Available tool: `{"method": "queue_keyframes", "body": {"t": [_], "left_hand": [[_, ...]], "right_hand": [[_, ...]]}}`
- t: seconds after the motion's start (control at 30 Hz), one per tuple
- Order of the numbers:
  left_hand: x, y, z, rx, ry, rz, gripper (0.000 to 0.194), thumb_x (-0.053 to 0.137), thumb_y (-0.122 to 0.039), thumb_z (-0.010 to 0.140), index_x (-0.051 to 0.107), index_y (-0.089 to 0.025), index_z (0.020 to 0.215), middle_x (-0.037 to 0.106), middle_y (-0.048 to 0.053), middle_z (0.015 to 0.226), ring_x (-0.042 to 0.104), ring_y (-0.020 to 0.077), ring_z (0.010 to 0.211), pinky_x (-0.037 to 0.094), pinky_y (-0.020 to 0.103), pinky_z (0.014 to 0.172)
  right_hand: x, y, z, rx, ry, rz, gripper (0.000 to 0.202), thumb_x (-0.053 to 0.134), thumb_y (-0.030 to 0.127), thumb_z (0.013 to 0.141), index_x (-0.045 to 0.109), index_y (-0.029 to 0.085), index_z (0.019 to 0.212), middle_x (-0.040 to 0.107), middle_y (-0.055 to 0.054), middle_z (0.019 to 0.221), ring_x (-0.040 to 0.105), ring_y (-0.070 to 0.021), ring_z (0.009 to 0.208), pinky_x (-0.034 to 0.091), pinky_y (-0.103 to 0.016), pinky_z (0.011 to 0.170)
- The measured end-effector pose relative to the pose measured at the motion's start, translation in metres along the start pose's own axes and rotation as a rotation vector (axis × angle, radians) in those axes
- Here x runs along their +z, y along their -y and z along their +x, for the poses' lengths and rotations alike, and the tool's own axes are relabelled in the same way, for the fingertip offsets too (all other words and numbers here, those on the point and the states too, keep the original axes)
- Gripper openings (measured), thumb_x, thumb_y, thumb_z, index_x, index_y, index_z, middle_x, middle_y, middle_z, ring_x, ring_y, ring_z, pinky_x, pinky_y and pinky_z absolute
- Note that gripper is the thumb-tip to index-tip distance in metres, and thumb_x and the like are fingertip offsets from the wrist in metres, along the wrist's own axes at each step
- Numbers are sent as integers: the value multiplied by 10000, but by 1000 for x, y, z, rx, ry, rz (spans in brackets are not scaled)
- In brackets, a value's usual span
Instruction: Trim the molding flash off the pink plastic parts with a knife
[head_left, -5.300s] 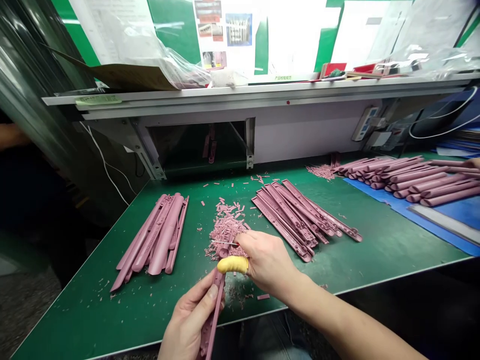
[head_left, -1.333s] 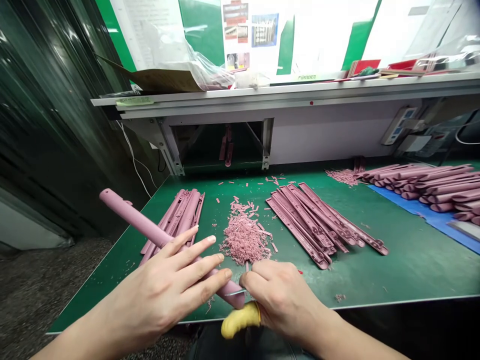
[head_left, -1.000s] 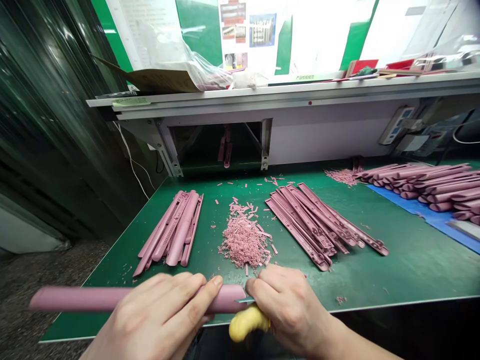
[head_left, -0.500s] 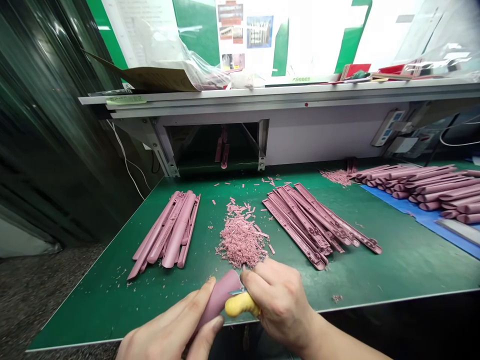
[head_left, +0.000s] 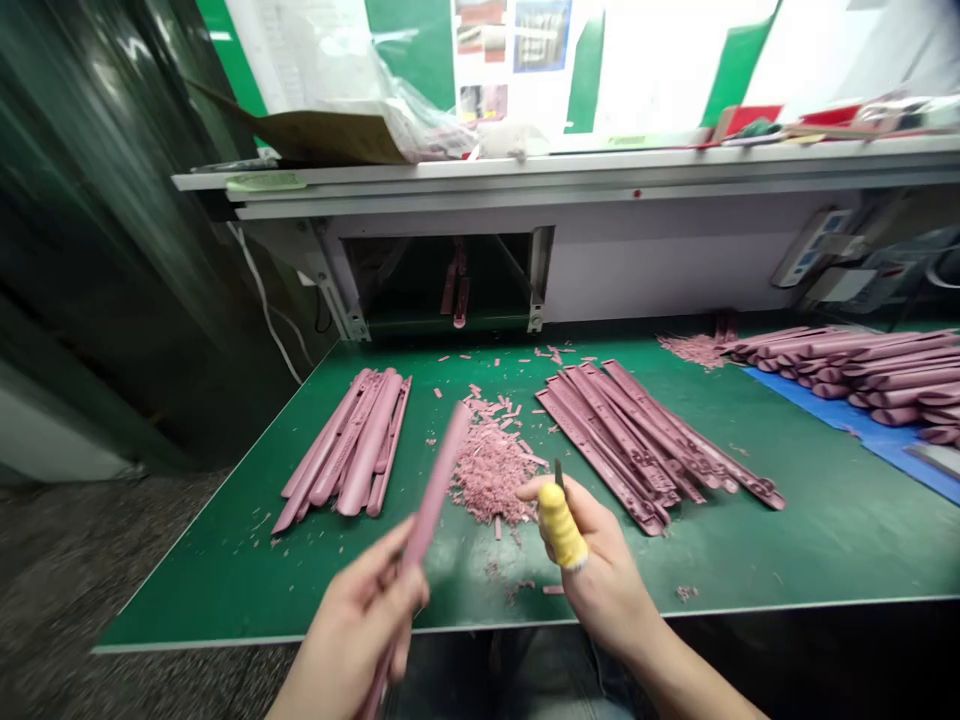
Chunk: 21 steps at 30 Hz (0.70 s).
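Note:
My left hand [head_left: 360, 610] is closed around a long pink plastic strip [head_left: 439, 480]. The strip stands tilted, its far end rising over the green tabletop. Apart from it, to the right, my right hand [head_left: 600, 570] grips a small knife whose dark blade [head_left: 559, 473] sticks up. Its handle is hidden in the hand. A ribbed yellow finger cot [head_left: 561, 525] appears to cover the right thumb. Between and beyond the hands lies a heap of pink shavings [head_left: 491, 465].
Pink strips lie in a bundle [head_left: 367, 440] at left and a second pile [head_left: 637, 440] at right. More pink pieces [head_left: 862, 370] are stacked on a blue sheet [head_left: 825, 405] at far right. A shelf [head_left: 450, 195] spans the back above the green table [head_left: 750, 560].
The knife has come off the strip's end and the hands have drawn apart. My left hand has swung the strip more upright; the right has turned its thumb and blade upward.

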<state>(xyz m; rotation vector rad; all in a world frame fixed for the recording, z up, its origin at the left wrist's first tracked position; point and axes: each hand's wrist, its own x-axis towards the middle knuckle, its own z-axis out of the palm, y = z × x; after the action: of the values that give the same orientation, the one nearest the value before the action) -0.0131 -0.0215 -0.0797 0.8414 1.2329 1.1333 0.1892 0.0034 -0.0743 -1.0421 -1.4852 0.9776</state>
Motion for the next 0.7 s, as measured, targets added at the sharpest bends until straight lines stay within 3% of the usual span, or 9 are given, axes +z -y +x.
{"method": "queue_keyframes", "body": {"t": [0.03, 0.17, 0.27, 0.37, 0.5, 0.6, 0.7], "left_hand": [[4, -5, 9, -41, -50, -157, 428, 734, -361, 742, 610, -236, 1133, 594, -32, 703, 385, 14, 352, 277, 123, 294], [17, -18, 43, -24, -127, -328, 301, 694, -362, 780, 596, -218, 1025, 523, -50, 761, 391, -2, 401, 284, 98, 307], [26, -17, 50, -13, -136, -372, 275, 703, -346, 777, 612, -213, 1000, 522, -45, 764, 413, -1, 410, 302, 95, 306], [33, -14, 46, -14, -135, -409, 218, 697, -316, 789, 626, -203, 963, 525, -44, 741, 418, -1, 396, 301, 91, 292], [32, -14, 47, -29, -92, -500, 173, 650, -289, 834, 617, -194, 974, 550, -37, 724, 420, 3, 382, 301, 90, 281], [28, -17, 49, -83, -12, -599, 206, 540, -282, 903, 590, -158, 1060, 611, 7, 759, 463, 25, 384, 329, 110, 276], [27, -22, 48, -140, 102, -715, 318, 383, -285, 967, 542, -110, 1179, 649, 54, 816, 510, 46, 412, 372, 131, 287]], "right_hand": [[4, -4, -6, -42, 79, -71, 327, 475, 512, 923, 566, 198, 909, 457, 28, 670, 419, -119, 583, 346, -236, 553], [35, -20, -34, -296, 382, -352, 573, 594, 687, 747, 618, 162, 974, 525, 3, 677, 483, -145, 570, 322, -254, 514], [55, -25, -41, -377, 346, -563, 618, 520, 765, 734, 617, 159, 808, 553, -17, 656, 507, -160, 560, 265, -272, 496], [60, -27, -39, -419, 271, -697, 619, 423, 769, 792, 540, 180, 640, 534, -10, 602, 466, -140, 514, 208, -282, 486], [56, -28, -39, -589, 306, -724, 584, 297, 591, 949, 504, 186, 583, 505, 1, 538, 396, -126, 458, 169, -301, 471], [52, -27, -42, -699, 324, -643, 604, 205, 471, 1008, 565, 181, 618, 470, 9, 506, 379, -125, 441, 182, -298, 461], [50, -25, -39, -552, 284, -578, 675, 255, 691, 908, 642, 147, 808, 510, -8, 578, 454, -139, 501, 239, -282, 472]]}}
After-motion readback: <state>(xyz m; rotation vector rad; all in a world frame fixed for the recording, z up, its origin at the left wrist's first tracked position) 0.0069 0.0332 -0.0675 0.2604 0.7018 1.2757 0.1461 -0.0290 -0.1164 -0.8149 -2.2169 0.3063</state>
